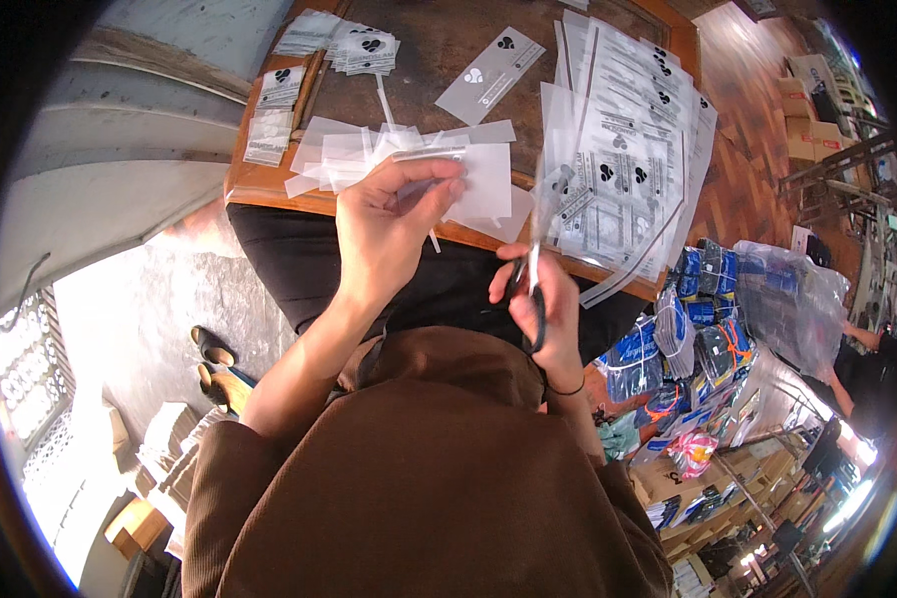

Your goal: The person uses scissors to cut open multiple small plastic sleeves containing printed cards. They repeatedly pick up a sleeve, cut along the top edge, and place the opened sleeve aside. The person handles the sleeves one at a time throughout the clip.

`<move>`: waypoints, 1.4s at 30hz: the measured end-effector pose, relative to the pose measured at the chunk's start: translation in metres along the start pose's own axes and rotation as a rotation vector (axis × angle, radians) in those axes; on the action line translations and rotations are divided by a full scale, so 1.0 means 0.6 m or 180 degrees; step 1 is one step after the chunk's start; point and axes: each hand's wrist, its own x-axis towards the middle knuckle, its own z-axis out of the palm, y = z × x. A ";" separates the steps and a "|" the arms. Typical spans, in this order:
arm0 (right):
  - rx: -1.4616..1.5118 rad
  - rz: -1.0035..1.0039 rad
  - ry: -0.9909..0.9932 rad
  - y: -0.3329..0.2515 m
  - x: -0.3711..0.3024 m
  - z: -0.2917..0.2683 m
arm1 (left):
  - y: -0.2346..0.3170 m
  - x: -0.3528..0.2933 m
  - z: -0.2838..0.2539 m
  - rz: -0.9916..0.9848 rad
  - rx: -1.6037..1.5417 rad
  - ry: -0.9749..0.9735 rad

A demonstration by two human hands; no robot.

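My left hand (381,224) is raised over the near edge of the wooden table, thumb and fingers pinched on a small printed strip of translucent plastic (431,153). Below it lies a loose heap of blank translucent offcuts (319,149). To the right, my right hand (560,299) grips black-handled scissors (539,324), their blades pointing away from me and blurred. The blades are next to a stack of printed translucent sheets (623,130). A larger printed piece (490,75) lies alone on the brown tabletop (419,40).
Small cut labels (367,47) are piled at the far left, with more labels (274,105) along the left edge. Blue plastic-wrapped bundles (633,361) sit on the floor at right, near another person's arm (847,389) and a clear plastic bag (792,299). Shoes (212,347) stand at left.
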 end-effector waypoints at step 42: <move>-0.0623 -0.0324 -0.0163 0.026 -0.005 0.024 | 0.000 -0.016 0.022 0.0124 0.0449 0.0069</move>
